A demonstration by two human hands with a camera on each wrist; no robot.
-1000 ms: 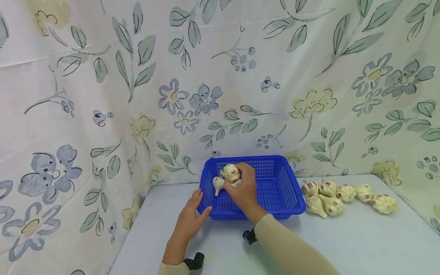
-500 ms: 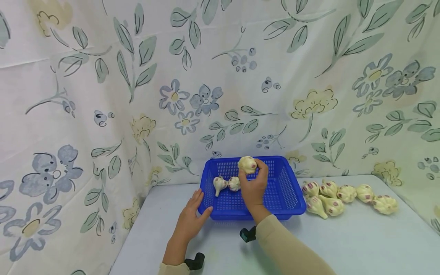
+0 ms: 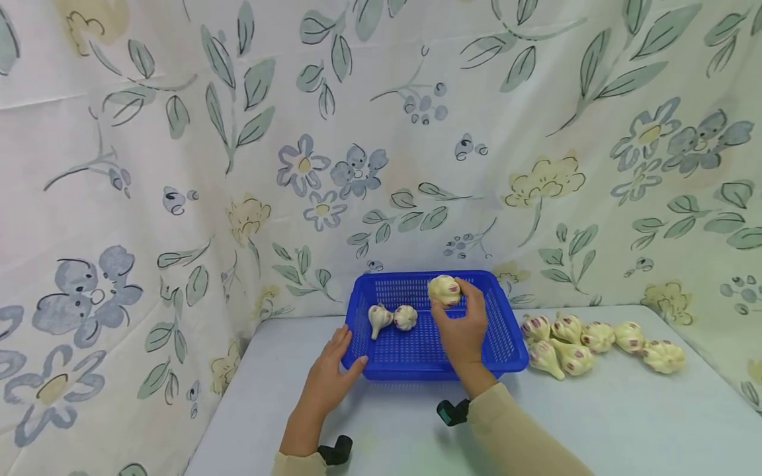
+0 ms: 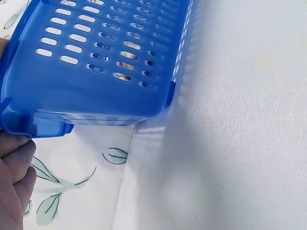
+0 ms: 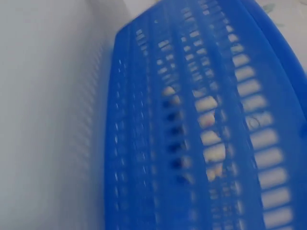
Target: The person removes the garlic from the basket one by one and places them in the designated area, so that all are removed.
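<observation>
In the head view, my right hand [image 3: 465,330] pinches a garlic bulb [image 3: 445,291] between thumb and fingers, over the back half of a blue plastic basket [image 3: 434,374]. Two more bulbs lie side by side in the basket's left part: one long-necked garlic bulb [image 3: 379,319] and one rounder garlic bulb [image 3: 406,318]. My left hand [image 3: 329,373] rests against the basket's left front corner, fingers stretched along the side and thumb spread towards the front rim. The left wrist view shows those fingers [image 4: 18,165] at the rim's corner. Pale bulbs show blurred through the basket slots [image 5: 211,139] in the right wrist view.
Right of the basket, several garlic bulbs [image 3: 576,357] lie grouped on the white tabletop [image 3: 625,423]. A floral curtain [image 3: 381,132] hangs behind and to the left of the table. Dark wrist-worn devices show below both hands, such as the right wrist camera [image 3: 452,412].
My right hand has lifted a garlic bulb off the pair at the basket's left and carried it rightwards inside the basket's outline. The left hand stays at the corner.
</observation>
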